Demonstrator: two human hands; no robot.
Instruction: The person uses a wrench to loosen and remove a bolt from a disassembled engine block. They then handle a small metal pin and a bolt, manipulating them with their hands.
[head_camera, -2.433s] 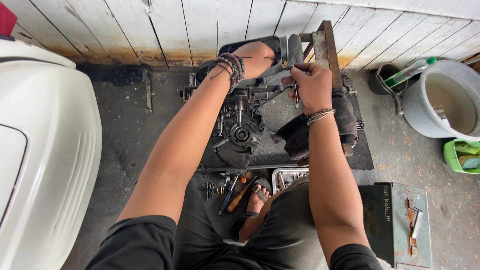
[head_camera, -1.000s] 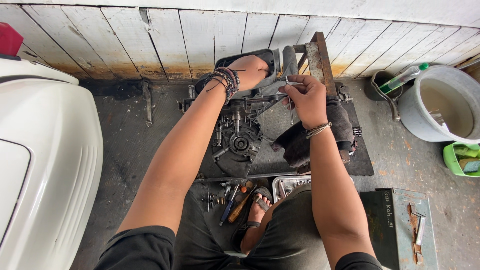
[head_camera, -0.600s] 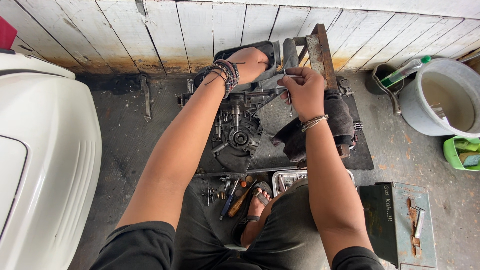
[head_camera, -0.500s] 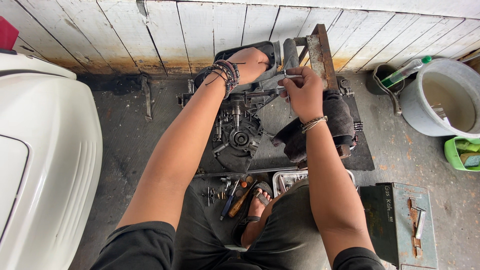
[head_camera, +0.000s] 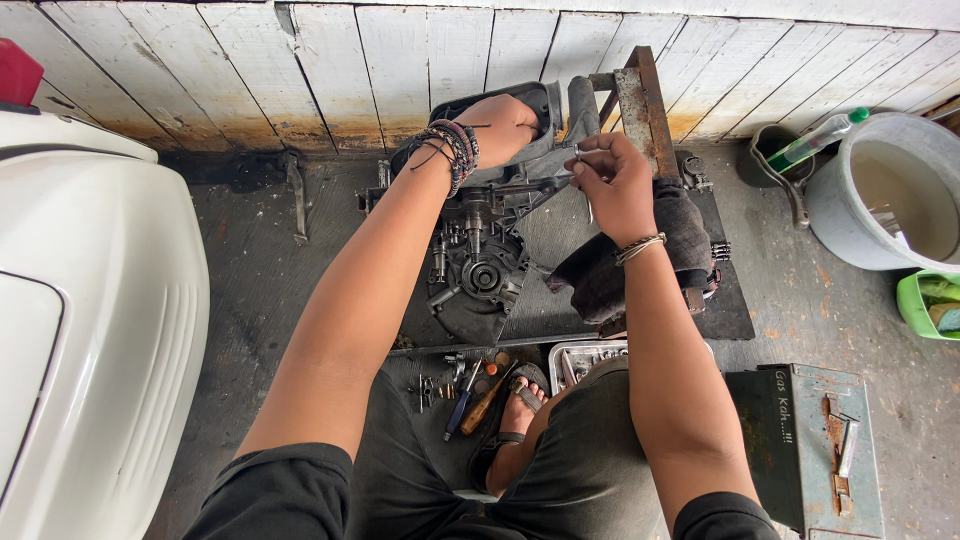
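A dark, greasy engine block (head_camera: 480, 265) with its gears exposed lies on a black mat (head_camera: 730, 310) on the floor in front of me. My left hand (head_camera: 505, 125), with beaded bracelets at the wrist, grips the far upper part of the engine casing. To its right, my right hand (head_camera: 610, 185) pinches a thin metal tool (head_camera: 583, 185) held against the engine's upper right side. A dark rag (head_camera: 610, 275) lies draped over the engine under my right forearm.
A white scooter body (head_camera: 90, 300) fills the left. A grey bucket (head_camera: 890, 195) and green tub (head_camera: 930, 300) stand at right. A metal toolbox (head_camera: 810, 445), a small parts tray (head_camera: 585, 358) and loose hand tools (head_camera: 465, 390) lie near my sandalled foot (head_camera: 515, 425). White plank wall behind.
My right hand has shifted slightly up and away along the engine top with the thin tool. My left hand keeps its grip on the casing.
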